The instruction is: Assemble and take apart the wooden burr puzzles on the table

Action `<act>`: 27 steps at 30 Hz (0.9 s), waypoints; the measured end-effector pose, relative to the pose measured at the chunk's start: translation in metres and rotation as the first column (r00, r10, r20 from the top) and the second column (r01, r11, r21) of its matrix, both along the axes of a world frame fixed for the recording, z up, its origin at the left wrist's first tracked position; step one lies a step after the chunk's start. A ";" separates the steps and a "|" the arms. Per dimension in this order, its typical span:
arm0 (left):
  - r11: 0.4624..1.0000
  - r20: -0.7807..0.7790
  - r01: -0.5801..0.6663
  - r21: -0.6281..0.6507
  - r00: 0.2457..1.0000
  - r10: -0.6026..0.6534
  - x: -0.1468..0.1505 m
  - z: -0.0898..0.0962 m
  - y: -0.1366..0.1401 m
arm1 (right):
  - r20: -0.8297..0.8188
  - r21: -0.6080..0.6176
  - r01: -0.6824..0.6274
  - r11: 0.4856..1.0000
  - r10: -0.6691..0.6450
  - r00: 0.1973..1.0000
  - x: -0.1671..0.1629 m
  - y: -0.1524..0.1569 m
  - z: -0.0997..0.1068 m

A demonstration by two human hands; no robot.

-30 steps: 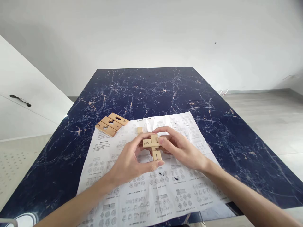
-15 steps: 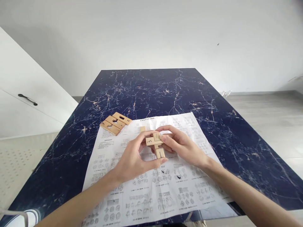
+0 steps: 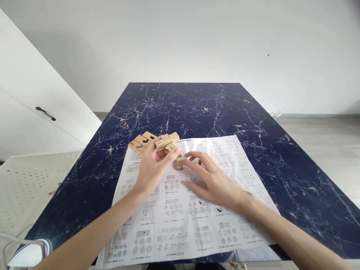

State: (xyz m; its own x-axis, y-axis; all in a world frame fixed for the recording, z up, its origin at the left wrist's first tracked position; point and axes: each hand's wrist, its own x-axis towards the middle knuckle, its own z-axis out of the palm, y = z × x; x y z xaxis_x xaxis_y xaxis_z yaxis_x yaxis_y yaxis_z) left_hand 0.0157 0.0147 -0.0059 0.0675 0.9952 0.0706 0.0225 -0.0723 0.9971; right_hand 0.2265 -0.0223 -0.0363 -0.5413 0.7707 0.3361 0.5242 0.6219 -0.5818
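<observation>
My left hand (image 3: 153,165) grips a partly joined wooden burr puzzle (image 3: 167,140) of crossed, numbered pieces, tilted above the sheet's top left part. Just below it, a small wooden puzzle piece (image 3: 180,164) lies on the printed sheet (image 3: 168,221). Close to that piece, on its right, is my right hand (image 3: 212,180), its fingers spread and nothing held in them. One fingertip is by the piece's edge; whether they touch I cannot tell. Behind my left hand, several flat wooden pieces with notches (image 3: 137,145) lie side by side, partly covered.
The sheet of puzzle diagrams lies creased on a dark blue marbled table (image 3: 185,108). A white cabinet with a black handle (image 3: 45,113) stands at the left, above a perforated cream surface (image 3: 25,180). A white round object (image 3: 30,257) is at the lower left.
My right hand has let go of the joined puzzle and opened beside the small piece. My left hand has carried the puzzle up and left, turning it. The view has shifted slightly.
</observation>
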 end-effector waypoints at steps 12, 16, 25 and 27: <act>0.998 -0.028 0.018 -0.057 0.999 -0.020 0.001 0.003 -0.005 | 0.029 0.013 -0.004 1.000 0.003 1.000 -0.004 -0.002 0.000; 0.994 -0.041 0.021 -0.104 0.999 -0.026 0.003 0.005 -0.009 | 0.020 0.027 0.055 0.998 -0.056 0.998 -0.005 -0.002 -0.002; 0.993 -0.006 0.049 -0.108 0.999 -0.050 0.007 0.003 -0.010 | 0.110 0.003 0.047 0.999 -0.047 0.993 -0.008 0.000 0.002; 0.995 -0.015 0.039 -0.096 0.999 -0.041 0.007 0.003 -0.010 | 0.102 -0.004 0.055 0.998 -0.054 0.993 -0.008 -0.001 0.001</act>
